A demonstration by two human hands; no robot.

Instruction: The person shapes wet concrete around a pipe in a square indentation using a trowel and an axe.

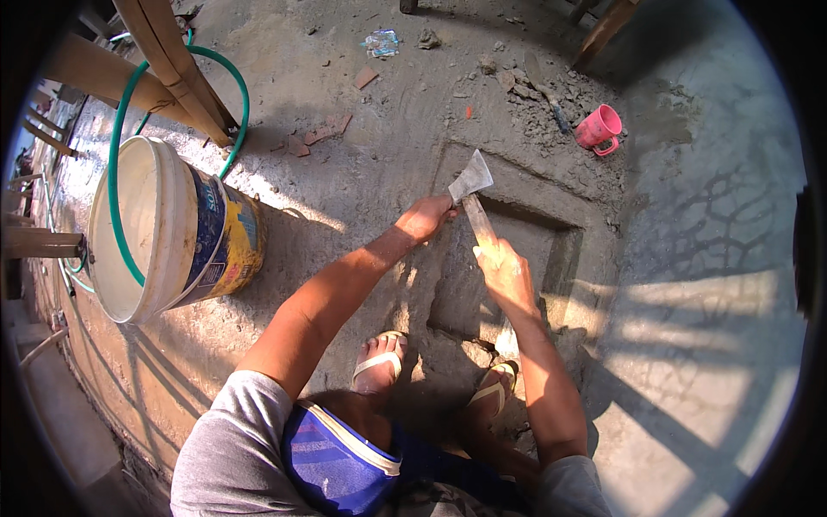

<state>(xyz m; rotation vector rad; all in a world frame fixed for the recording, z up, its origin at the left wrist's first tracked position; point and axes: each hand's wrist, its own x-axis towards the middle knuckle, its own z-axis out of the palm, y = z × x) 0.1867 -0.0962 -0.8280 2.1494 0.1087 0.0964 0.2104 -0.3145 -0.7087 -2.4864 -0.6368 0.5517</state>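
Observation:
A hatchet with a flared grey metal head and a pale wooden handle is held over a rectangular recess in the grey mortar floor. My right hand is wrapped around the handle, below the head. At the back end of the head, my left hand is closed against the metal; its fingertips are partly hidden. The blade points up and away from me. Stepped edges frame the recess, and my right forearm covers part of it.
To the left stands a large bucket with a green hose looped over it, beside bamboo posts. A pink mug, a trowel and rubble lie beyond the recess. Broken red pieces are scattered nearby. A smooth grey wall borders the right.

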